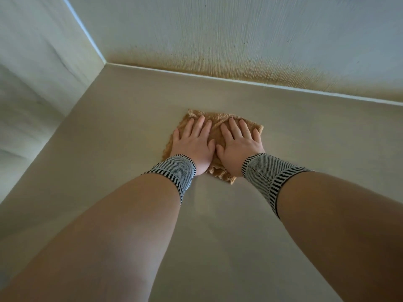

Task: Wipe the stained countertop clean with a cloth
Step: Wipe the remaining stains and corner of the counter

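Head view: left hand (193, 144) and right hand (238, 143), grips released, press flat on an orange cloth (214, 129) on the beige table (305, 131); back wall (239, 68) brown-stained.

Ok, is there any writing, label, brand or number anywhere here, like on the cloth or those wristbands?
None can be read.
Fuzzy tan cloth: no tag or print shows.
Black-and-white knitted wristbands: woven stripes only, no letters.
Beige countertop and streaked white wall: brownish stains, no signs.
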`<state>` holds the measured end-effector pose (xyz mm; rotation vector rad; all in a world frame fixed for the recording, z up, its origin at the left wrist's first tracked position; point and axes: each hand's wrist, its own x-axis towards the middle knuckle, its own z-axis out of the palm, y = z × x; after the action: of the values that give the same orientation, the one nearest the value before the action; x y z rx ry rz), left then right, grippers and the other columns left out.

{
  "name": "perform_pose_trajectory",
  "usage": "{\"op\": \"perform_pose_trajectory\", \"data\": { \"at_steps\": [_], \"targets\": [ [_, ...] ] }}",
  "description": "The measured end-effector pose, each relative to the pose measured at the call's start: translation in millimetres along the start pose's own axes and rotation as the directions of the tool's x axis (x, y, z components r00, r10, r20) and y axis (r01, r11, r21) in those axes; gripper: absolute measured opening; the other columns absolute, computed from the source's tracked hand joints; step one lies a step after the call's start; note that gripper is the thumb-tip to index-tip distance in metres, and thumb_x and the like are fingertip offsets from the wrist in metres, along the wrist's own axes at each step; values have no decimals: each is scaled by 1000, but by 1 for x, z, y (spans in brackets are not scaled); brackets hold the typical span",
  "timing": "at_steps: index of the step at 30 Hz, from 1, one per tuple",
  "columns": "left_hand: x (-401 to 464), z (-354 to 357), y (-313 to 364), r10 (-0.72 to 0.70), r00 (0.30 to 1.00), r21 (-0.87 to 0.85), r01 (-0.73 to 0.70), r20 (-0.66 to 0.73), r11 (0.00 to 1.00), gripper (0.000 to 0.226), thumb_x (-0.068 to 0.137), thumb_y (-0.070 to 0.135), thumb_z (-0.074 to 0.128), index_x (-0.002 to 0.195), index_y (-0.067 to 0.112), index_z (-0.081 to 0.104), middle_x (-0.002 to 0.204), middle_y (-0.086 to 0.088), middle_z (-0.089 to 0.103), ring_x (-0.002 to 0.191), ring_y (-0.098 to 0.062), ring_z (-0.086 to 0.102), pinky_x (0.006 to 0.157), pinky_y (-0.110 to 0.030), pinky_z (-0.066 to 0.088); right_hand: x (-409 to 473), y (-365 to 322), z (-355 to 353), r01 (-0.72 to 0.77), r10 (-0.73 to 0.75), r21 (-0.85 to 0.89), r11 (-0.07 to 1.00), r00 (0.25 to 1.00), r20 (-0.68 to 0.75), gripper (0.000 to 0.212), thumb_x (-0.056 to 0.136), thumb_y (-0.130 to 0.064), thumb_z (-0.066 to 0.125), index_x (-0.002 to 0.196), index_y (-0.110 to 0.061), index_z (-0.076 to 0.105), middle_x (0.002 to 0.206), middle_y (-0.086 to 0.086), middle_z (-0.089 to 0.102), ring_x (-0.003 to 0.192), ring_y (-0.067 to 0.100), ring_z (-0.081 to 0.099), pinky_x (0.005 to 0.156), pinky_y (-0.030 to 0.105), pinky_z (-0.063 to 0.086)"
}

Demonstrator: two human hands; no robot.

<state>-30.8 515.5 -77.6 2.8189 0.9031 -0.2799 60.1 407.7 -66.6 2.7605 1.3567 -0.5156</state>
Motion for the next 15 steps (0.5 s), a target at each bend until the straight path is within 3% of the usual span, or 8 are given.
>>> {"op": "perform_pose_trajectory", "data": {
  "at_steps": [15],
  "targets": [
    [-216,40,-54,-142,989,20,141,38,990,59,103,44,12,157,26,-5,164,7,-15,151,-17,-9,122,-51,2,-165,-107,66,161,-159,-26,987,986,51,65,103,-51,13,159,-23,-5,166,-2,-13,152,24,-12,122,50,-4]
  ]
}}
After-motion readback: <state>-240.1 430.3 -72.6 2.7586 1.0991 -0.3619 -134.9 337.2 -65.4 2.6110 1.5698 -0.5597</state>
